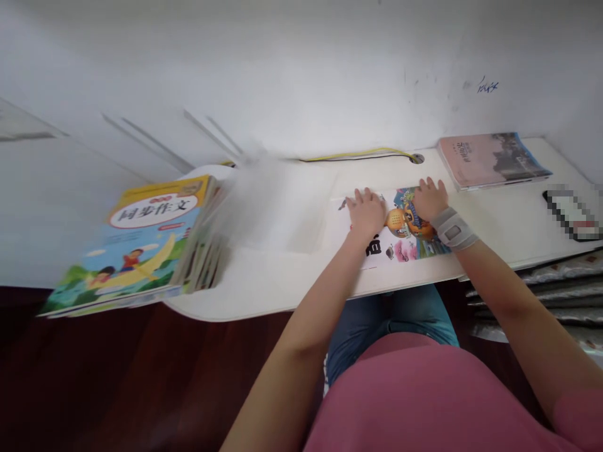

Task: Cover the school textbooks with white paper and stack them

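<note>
A colourful picture book (pixel 400 242) lies flat on the white desk (pixel 264 282) in front of me. My left hand (pixel 366 212) rests on its left part, fingers spread and flat. My right hand (pixel 428 198) lies on its upper right part, fingers stretched out; a grey band wraps that wrist. Neither hand grips anything.
A stack of books (pixel 141 248) with a yellow and blue cover overhangs the desk's left end. A pink book (pixel 490 160) lies at the back right, a dark phone-like object (pixel 572 213) at the right edge. A yellow cable (pixel 358 154) runs along the wall.
</note>
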`<state>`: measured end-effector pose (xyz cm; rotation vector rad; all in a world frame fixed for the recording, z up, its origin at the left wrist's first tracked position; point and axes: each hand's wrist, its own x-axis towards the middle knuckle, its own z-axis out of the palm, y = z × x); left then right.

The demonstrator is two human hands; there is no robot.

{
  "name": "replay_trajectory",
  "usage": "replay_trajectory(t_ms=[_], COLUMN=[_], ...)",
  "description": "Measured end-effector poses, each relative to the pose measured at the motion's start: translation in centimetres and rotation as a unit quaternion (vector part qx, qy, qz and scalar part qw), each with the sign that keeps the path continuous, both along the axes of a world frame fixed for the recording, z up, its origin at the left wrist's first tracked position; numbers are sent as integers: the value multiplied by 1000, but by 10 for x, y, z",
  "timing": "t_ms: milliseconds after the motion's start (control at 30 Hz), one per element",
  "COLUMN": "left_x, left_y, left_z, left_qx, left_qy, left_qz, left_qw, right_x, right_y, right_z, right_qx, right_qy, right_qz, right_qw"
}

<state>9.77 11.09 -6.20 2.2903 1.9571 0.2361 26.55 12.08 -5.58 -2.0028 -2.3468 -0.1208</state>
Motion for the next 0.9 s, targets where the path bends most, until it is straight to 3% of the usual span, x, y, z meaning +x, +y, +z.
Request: replay_trajectory(t_ms=[133,267,500,633,767,900], left_x=[21,16,11,8,-4,-26], left_y=[2,2,1,2,2,0], left_z=[-3,-12,-14,-14,-15,-17], left_qx=[-15,15,10,14,1,-16], left_qy=[-16,-19,-5,-16,-14,-7], left_qz=[-9,-28,-32,-36,-50,-13], left_qw=[1000,999,999,999,999,1000], right_x=[-42,-50,-45,-38,-18,13], right_y=[6,7,10,12,9,4], right_z=[2,-10,-23,-25,-27,-31], right_qx=[2,8,18,5,14,36], right_qy=[60,103,136,126,94,65], right_qz=[55,71,77,114,122,77], right_qw=[997,992,988,985,988,994])
